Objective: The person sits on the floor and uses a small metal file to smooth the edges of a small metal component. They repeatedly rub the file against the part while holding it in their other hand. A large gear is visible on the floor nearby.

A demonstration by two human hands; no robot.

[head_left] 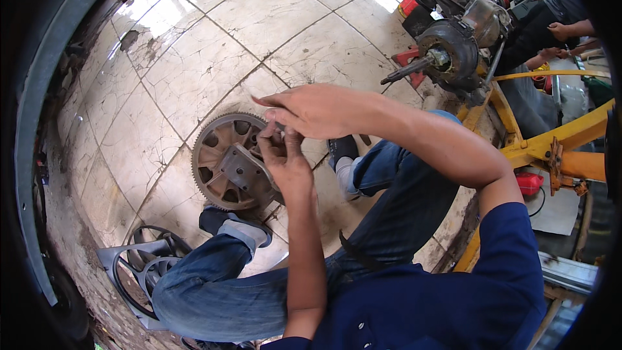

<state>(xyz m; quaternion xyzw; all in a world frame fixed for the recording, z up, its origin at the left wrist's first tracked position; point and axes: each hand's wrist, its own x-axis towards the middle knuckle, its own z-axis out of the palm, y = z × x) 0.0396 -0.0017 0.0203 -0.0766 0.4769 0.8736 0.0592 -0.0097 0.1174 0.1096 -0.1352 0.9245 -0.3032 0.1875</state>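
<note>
A round metal flywheel (208,144) with a toothed rim lies flat on the tiled floor between my feet. A squarish metal plate with holes (241,170) rests over its middle. Above the flywheel's right side, my left hand (285,161) is raised with its fingertips pinched around a small dark piece, too small to name. My right hand (317,109) reaches across from the right, its thumb at the left fingertips and its index finger pointing left. Whatever the right fingers hold is hidden by the hand itself.
A greasy gearbox-like assembly with a shaft (447,52) stands at the upper right, beside a yellow metal frame (557,139). Another person's hands (562,31) show beyond it. Fan-like parts (146,262) lie by my left leg. A long metal beam (32,123) runs along the left.
</note>
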